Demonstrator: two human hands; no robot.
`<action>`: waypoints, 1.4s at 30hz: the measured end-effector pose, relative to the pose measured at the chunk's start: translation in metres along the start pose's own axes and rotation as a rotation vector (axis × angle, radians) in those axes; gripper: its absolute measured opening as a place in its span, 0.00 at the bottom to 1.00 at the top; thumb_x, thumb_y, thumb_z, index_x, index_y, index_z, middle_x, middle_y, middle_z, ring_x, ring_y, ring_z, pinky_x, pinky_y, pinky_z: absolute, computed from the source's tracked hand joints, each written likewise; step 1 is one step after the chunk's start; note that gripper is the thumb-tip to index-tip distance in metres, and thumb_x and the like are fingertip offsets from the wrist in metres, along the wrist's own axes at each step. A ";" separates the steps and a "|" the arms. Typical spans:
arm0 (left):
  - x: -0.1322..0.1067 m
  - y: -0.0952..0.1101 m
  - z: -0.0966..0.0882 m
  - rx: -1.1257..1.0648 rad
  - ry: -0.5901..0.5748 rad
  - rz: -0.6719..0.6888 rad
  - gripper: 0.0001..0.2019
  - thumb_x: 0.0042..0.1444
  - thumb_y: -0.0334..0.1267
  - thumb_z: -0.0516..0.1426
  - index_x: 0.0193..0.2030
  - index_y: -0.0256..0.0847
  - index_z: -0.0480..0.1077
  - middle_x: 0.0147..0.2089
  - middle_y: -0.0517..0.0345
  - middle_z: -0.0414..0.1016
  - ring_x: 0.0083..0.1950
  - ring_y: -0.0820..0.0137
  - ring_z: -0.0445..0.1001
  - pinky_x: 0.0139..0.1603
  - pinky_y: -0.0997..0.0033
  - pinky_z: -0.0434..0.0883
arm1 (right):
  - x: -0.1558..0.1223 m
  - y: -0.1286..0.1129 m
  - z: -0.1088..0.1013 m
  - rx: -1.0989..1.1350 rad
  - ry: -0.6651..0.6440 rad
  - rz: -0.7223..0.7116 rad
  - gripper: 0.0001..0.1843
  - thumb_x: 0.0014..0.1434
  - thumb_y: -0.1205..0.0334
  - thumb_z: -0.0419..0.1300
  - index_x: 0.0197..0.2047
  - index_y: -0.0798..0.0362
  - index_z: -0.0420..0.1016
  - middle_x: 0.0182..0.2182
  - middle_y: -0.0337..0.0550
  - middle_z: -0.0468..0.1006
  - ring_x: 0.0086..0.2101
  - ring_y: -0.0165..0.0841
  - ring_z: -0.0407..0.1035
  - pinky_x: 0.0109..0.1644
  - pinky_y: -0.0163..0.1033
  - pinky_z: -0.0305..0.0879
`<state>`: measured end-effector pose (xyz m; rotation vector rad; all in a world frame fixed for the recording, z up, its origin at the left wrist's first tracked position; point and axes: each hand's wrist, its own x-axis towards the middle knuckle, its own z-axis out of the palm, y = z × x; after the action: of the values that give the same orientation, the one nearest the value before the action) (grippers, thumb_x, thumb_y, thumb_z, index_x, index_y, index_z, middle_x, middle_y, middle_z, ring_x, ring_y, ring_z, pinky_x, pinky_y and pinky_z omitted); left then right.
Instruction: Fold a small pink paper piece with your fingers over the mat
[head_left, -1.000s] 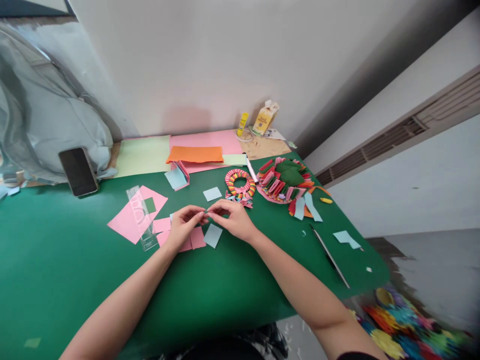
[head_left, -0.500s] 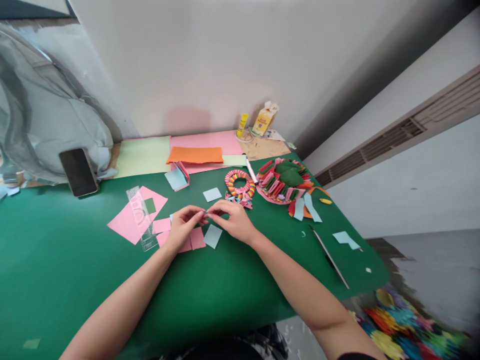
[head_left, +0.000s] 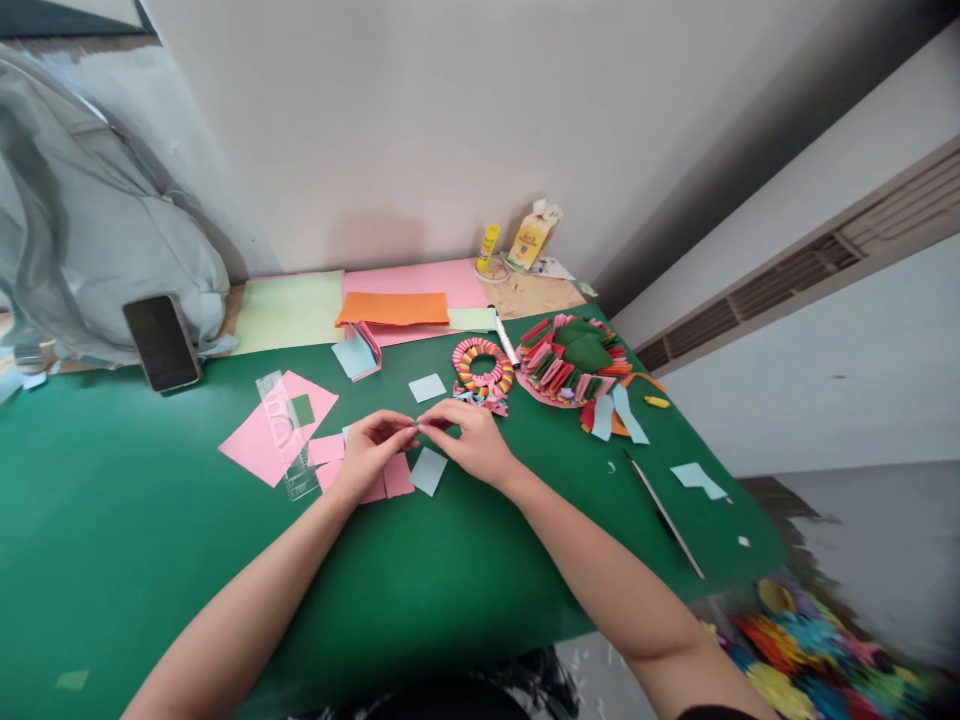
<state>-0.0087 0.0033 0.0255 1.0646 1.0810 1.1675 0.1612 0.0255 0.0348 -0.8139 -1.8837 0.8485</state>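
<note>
Fingertips of both hands met over the green table [head_left: 150, 560], pinching one small piece of paper [head_left: 417, 427] between them. The left hand [head_left: 369, 452] gripped it from the left and the right hand [head_left: 469, 440] from the right, so both were clenched on the same scrap, held just above the table near its middle. It was too small to make out its fold or colour with certainty, though its long axis seemed to run left to right, from one hand to the other. Neither hand was clearly nearer; they shared it evenly.

Just below the hands lay pink squares [head_left: 390, 478] and a pale blue square [head_left: 428, 470]. Left of them a clear ruler [head_left: 285, 435] lay across a larger pink sheet [head_left: 259, 440]. Beyond the right hand sat a striped paper ring [head_left: 482, 365] and a heap of folded pieces [head_left: 574, 360]. Farther back stood a glue stick [head_left: 487, 248] and a yellow carton [head_left: 532, 236]; its printing was too small to read. A phone [head_left: 161, 342] rested at the far left.
</note>
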 end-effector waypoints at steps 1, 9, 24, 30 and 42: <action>0.000 0.000 0.000 0.004 0.006 -0.001 0.16 0.42 0.46 0.67 0.31 0.37 0.73 0.27 0.56 0.75 0.28 0.68 0.75 0.31 0.71 0.73 | -0.001 0.000 0.001 0.019 0.006 0.030 0.05 0.60 0.65 0.58 0.34 0.55 0.75 0.30 0.43 0.74 0.29 0.32 0.69 0.33 0.35 0.68; 0.001 -0.004 0.001 0.013 0.019 0.021 0.15 0.42 0.45 0.67 0.30 0.37 0.70 0.26 0.58 0.73 0.25 0.72 0.73 0.28 0.75 0.72 | -0.004 0.008 0.005 0.153 0.013 0.258 0.07 0.56 0.61 0.61 0.35 0.55 0.76 0.30 0.42 0.77 0.29 0.33 0.71 0.32 0.35 0.68; 0.001 -0.004 0.002 0.026 0.101 0.015 0.17 0.42 0.47 0.67 0.30 0.37 0.69 0.25 0.58 0.72 0.25 0.72 0.73 0.28 0.74 0.71 | 0.001 0.002 -0.009 0.046 -0.038 0.139 0.06 0.59 0.61 0.60 0.37 0.55 0.75 0.33 0.44 0.75 0.31 0.33 0.72 0.33 0.35 0.71; 0.000 -0.005 0.003 0.043 0.103 0.030 0.16 0.43 0.46 0.66 0.30 0.37 0.69 0.26 0.58 0.72 0.26 0.71 0.73 0.28 0.74 0.72 | 0.000 0.006 -0.003 0.085 0.028 0.190 0.08 0.59 0.58 0.61 0.32 0.53 0.75 0.30 0.42 0.76 0.29 0.33 0.71 0.33 0.36 0.70; -0.002 -0.019 0.001 0.274 0.083 0.250 0.09 0.51 0.42 0.61 0.31 0.39 0.70 0.29 0.57 0.73 0.29 0.70 0.74 0.31 0.72 0.72 | -0.004 0.006 0.004 0.090 -0.009 0.158 0.02 0.52 0.67 0.58 0.30 0.55 0.71 0.37 0.45 0.71 0.24 0.28 0.66 0.28 0.34 0.67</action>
<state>-0.0050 -0.0007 0.0074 1.4063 1.2228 1.2940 0.1602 0.0250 0.0269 -0.9128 -1.7929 1.0282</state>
